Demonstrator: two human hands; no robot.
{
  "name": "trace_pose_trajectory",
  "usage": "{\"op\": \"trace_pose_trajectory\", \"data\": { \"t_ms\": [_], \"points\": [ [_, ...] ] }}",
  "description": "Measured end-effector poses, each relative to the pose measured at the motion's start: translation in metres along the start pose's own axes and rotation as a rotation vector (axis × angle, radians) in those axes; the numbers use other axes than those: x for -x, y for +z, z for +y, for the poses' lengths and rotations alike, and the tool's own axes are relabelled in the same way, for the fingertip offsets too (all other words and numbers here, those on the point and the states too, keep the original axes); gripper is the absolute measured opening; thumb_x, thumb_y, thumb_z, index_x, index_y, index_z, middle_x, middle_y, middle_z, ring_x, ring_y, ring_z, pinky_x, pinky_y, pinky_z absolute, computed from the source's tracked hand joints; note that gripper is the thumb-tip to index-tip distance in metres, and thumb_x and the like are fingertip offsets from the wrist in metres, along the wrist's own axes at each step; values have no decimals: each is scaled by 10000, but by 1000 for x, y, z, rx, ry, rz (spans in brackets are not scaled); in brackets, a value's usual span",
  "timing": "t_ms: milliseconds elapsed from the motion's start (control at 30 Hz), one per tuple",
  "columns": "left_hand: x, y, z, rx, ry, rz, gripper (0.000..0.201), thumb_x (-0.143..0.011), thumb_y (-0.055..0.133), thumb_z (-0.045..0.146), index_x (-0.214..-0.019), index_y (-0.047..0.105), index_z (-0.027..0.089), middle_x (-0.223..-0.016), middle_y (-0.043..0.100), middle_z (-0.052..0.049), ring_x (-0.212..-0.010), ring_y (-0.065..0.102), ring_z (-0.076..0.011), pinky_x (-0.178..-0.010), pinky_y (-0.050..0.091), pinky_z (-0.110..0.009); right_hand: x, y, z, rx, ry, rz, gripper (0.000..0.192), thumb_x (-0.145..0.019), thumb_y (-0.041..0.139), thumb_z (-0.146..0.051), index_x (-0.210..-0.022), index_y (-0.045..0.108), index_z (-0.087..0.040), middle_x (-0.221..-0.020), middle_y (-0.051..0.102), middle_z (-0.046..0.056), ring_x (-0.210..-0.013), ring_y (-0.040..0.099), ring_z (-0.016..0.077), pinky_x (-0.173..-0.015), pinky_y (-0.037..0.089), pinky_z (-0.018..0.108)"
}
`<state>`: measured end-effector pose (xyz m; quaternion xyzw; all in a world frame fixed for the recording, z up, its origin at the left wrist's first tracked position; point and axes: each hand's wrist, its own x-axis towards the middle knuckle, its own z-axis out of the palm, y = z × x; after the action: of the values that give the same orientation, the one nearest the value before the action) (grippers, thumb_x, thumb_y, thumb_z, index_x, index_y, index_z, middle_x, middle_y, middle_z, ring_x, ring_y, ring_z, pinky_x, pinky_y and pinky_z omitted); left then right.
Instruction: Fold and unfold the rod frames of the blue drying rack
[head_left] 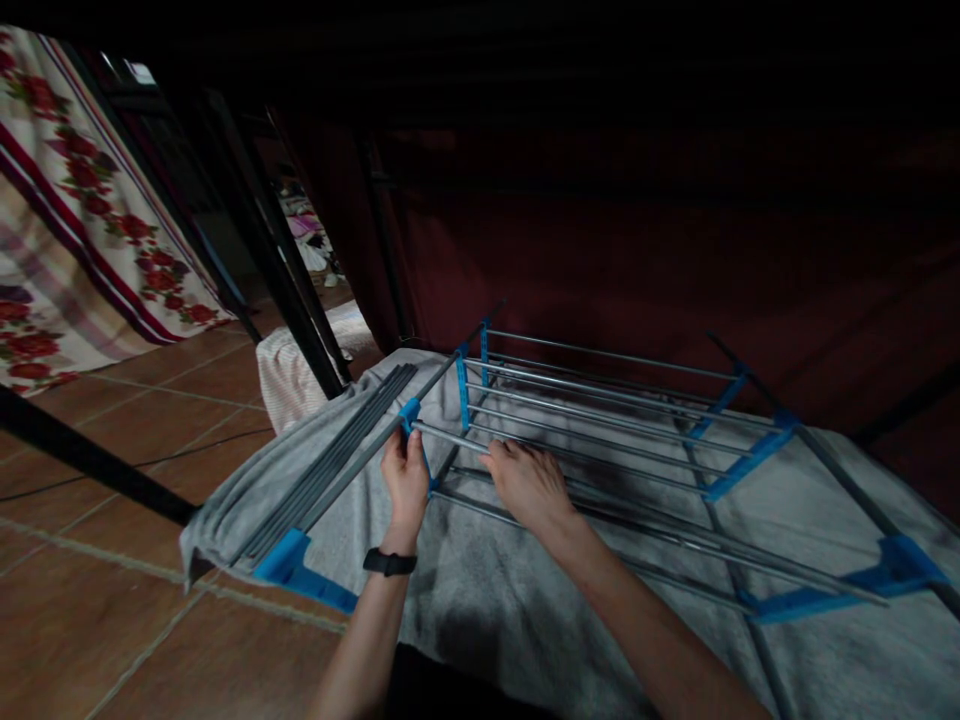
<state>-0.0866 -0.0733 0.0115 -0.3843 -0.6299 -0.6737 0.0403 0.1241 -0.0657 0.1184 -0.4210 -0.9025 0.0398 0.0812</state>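
Our left hand (406, 478) pinches a blue connector (411, 412) on the metal rack (600, 400) lying on the grey blanket (487, 590); our right hand (527, 482) rests spread on the rods. A loose rod could slip free.

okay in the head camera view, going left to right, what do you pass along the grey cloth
Blue corner bracket → bundle of loose grey rods → left hand → right hand → blue side bar → blue end bracket, all over the grey cloth.
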Motion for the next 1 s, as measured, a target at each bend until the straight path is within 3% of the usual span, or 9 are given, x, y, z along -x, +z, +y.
{"op": "trace_pose_trajectory", "data": {
  "t_ms": [400, 633, 1000],
  "points": [
    [0, 0, 2, -34, -37, 23, 370, -956, 557, 502, -1065, 689, 175, -1119, 758, -143, -1056, 705, -283, -1023, 537, -425, 0, -7, 2, 34, -45, 21, 373, -1115, 322, -389, -1208, 652, -242, -1191, 753, 109, -1062, 723, 251, -851, 508, 349],
    [1, 1, 2, 11, -58, 25, 374, -955, 568, 480, -1142, 688, 179, -1214, 746, -149, -1138, 694, -290, -1078, 516, -433, 0, -11, -1, 28, -29, 6, 365, -1113, 338, -393, -1198, 661, -245, -1187, 757, 99, -1050, 729, 250, -853, 511, 352],
    [3, 2, 7, -21, -28, 40, 351, -984, 544, 484, -1091, 667, 173, -1132, 747, -151, -1095, 702, -278, -1029, 540, -435, -9, -17, -4, -9, -48, 42, 331, -1108, 379, -347, -1173, 678, -223, -1156, 763, 116, -1011, 731, 265, -869, 536, 403]
  ]
}}
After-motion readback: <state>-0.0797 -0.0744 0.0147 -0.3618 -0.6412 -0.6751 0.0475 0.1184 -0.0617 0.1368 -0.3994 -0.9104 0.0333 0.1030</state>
